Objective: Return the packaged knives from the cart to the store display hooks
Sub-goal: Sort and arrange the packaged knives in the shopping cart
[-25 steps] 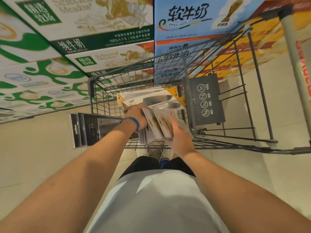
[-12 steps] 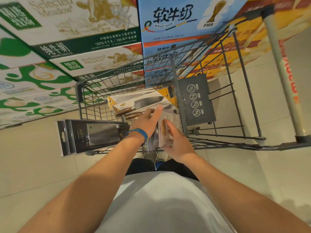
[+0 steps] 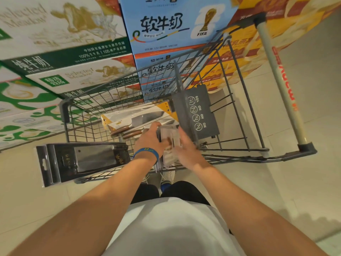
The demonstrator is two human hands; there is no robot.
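The stack of clear-packaged knives (image 3: 168,134), fanned out a second ago, is now gathered upright at the near edge of the grey wire cart (image 3: 63,111). It is clamped between the left hand (image 3: 150,143) and the right hand (image 3: 187,149), with the fingers curled on it. A black boxed cleaver (image 3: 83,161) is laid over the cart's left rim. The right side is blocked by a grey seat flap (image 3: 200,113).

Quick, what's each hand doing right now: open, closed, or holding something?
Left hand: fingers grip the stack of clear-packaged knives.
Right hand: holds the same stack from the other side.
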